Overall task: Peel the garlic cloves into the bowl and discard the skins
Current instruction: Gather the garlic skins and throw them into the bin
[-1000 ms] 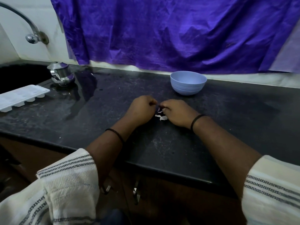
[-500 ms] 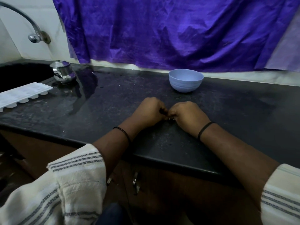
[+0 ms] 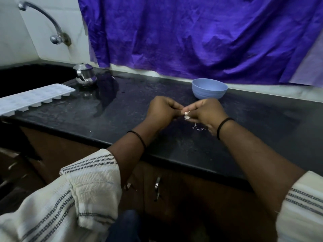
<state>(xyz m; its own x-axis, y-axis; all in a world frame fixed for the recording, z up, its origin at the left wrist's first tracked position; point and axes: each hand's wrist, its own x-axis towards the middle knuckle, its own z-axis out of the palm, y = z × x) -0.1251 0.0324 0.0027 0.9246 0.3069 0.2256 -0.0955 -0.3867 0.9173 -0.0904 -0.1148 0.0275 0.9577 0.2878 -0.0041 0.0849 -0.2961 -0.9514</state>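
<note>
While both hands work over the black countertop [image 3: 122, 109], only the head view is available, so everything comes from it. Left hand [image 3: 161, 110] and right hand [image 3: 207, 112] meet fingertip to fingertip at frame centre, fingers curled on both. Garlic clove [image 3: 186, 114] shows as a small pale bit with loose skin, pinched at the right hand's fingertips; left fingertips touch or pinch it from 9 o'clock, can't tell which. Clove's long axis is too small to read. Bowl [image 3: 209, 88] sits at 12 o'clock from the right hand, just beyond it, so the right hand is nearer for the drop. A few skin scraps [image 3: 198, 128] lie on the counter at 6 o'clock from the clove. Room: purple cloth [image 3: 192, 35] hangs behind, tap [image 3: 52, 25] and sink at 10 o'clock, steel pot [image 3: 85, 75] and white ice tray [image 3: 35, 96] at 9 o'clock.
</note>
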